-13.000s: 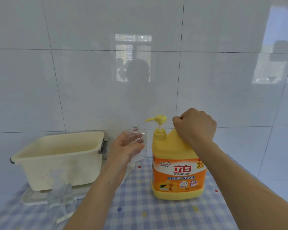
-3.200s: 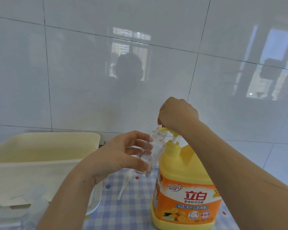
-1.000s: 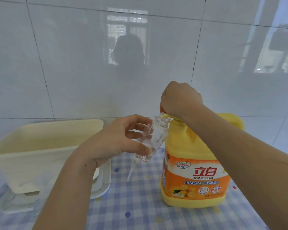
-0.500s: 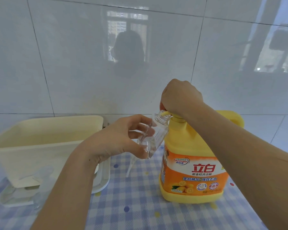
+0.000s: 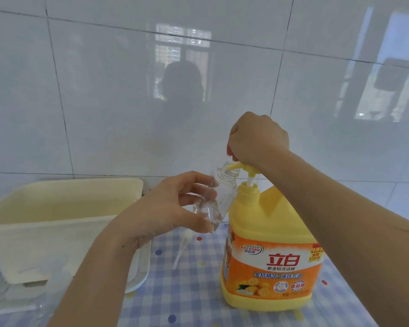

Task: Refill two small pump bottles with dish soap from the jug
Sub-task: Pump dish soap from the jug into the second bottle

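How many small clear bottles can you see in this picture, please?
2: one small clear bottle tilted in the left hand under the jug's spout, another, blurry, lying bottom left by the tub. Others may be hidden.

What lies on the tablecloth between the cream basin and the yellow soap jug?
In the head view, a white pump tube lies loose on the checked tablecloth between the cream basin and the yellow soap jug, under the left hand holding the clear bottle.

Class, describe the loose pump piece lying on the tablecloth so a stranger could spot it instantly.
Start at the big yellow dish soap jug on the blue checked tablecloth. Just left of it, before the cream plastic tub, lies a small white pump head. Only it trails a thin straw.
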The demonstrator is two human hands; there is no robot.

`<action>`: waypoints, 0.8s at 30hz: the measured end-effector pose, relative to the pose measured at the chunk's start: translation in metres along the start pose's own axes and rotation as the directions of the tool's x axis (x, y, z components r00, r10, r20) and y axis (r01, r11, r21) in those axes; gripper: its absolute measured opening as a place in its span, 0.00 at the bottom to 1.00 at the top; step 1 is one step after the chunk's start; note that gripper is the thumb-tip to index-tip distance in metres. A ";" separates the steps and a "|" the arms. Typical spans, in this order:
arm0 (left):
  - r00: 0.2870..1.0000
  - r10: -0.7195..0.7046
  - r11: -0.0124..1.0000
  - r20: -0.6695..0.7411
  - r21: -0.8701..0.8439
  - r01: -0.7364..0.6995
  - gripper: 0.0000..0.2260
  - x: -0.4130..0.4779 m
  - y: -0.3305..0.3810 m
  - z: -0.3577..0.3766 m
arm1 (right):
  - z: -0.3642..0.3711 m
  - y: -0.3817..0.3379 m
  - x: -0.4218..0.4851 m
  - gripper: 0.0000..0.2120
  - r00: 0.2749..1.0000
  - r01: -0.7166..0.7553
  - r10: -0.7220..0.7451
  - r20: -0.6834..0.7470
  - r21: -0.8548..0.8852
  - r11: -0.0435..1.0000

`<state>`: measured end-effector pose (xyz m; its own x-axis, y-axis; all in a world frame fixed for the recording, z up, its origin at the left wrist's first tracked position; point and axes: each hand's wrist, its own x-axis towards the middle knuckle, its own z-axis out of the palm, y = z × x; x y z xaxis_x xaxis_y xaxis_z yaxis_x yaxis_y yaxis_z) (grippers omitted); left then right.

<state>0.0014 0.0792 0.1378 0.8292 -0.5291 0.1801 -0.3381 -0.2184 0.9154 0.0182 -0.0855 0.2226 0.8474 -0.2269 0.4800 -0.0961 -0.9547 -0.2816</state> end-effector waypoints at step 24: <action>0.999 -0.046 0.993 0.008 0.107 0.045 0.30 0.000 -0.007 -0.003 | 0.020 0.009 -0.009 0.15 0.995 -0.022 0.018 0.099 0.037 0.999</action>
<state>0.0058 0.0833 0.1323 0.8401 -0.5255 0.1348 -0.3466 -0.3287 0.8785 0.0204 -0.0880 0.1990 0.8932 -0.2242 0.3898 -0.0957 -0.9418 -0.3223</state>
